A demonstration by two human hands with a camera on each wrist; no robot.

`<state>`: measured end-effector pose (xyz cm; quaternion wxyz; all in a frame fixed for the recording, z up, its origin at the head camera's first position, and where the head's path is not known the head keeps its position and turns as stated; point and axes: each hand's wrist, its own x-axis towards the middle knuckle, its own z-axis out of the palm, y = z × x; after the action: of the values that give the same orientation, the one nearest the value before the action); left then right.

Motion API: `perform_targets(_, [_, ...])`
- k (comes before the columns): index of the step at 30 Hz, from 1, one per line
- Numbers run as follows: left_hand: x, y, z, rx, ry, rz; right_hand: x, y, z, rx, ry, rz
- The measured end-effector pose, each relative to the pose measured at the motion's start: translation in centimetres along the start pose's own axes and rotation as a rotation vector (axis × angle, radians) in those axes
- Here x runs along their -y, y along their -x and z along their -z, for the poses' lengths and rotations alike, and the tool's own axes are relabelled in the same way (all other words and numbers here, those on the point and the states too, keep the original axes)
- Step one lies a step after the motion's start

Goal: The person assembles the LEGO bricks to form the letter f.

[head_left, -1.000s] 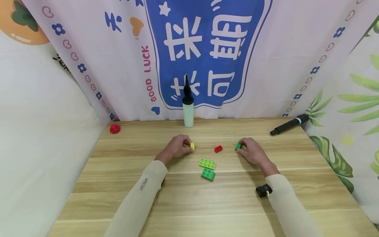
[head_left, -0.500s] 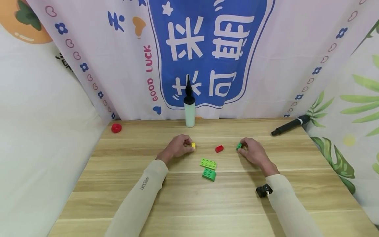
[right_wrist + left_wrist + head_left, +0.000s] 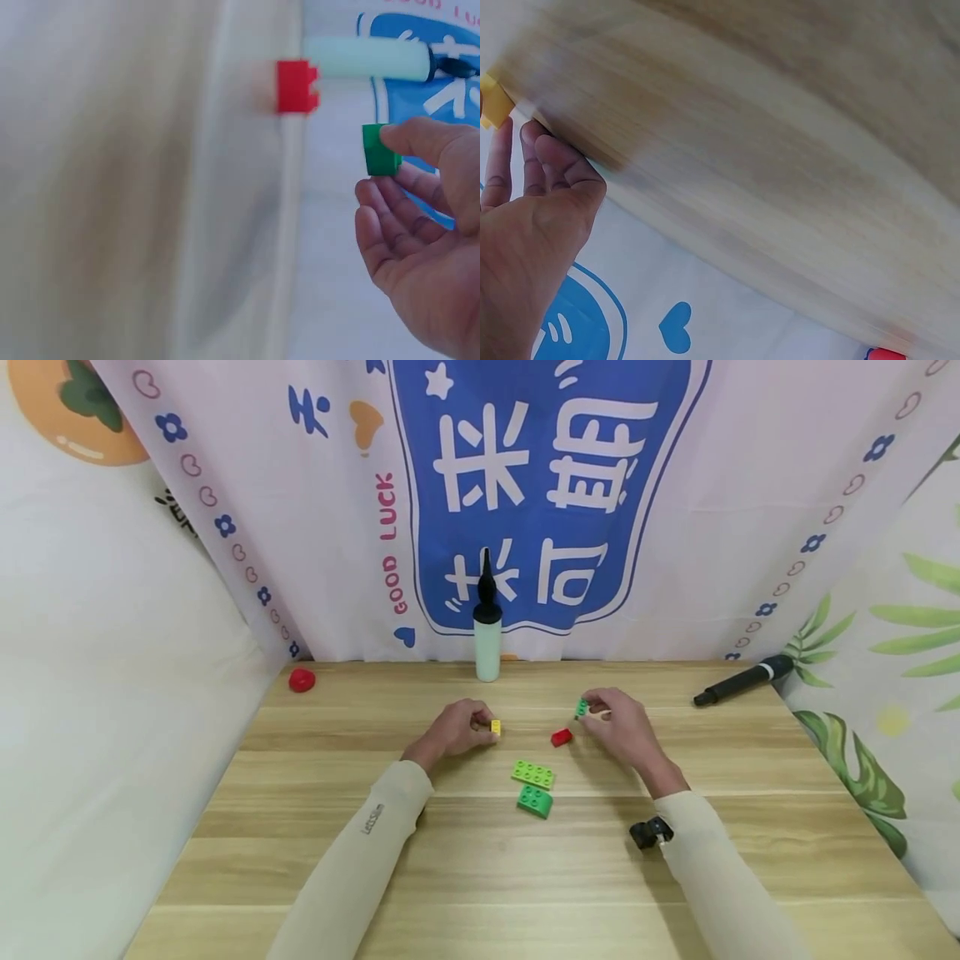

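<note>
My left hand (image 3: 459, 728) pinches a small yellow brick (image 3: 496, 727) between thumb and fingers; in the left wrist view the yellow brick (image 3: 495, 101) shows at the left edge. A small green brick (image 3: 581, 708) is pinched by my right hand (image 3: 622, 727), held just behind and to the right of a red brick (image 3: 561, 737). The right wrist view shows the green brick (image 3: 381, 150) between thumb and fingertips, apart from the red brick (image 3: 295, 87). A light green brick (image 3: 533, 774) lies in front of the red one, with a rounded green brick (image 3: 535, 802) close by it.
A pale green bottle-like object with a black nozzle (image 3: 487, 650) stands at the table's back edge. One red object (image 3: 302, 680) lies at the back left, and a black microphone (image 3: 742, 681) at the back right. Patterned cloth hangs behind the wooden table (image 3: 480, 885).
My right hand has moved left and away from me with the green brick, closer to the red brick. The left hand still pinches the yellow brick in about the same place.
</note>
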<state>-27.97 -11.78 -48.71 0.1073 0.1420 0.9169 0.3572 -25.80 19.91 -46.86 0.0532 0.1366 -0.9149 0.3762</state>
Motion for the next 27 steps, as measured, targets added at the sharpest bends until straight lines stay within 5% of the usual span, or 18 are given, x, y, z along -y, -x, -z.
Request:
perform_targets(11, [0.1,-0.1,0.0,-0.008,0.005,-0.024,5.6,-3.2,-3.1,0.073,-0.109,0.062])
perform_targets(27, [0.7,0.0,-0.4,-0.029,-0.012,-0.105,6.7,-4.6,-7.7,0.206,-0.095,0.091])
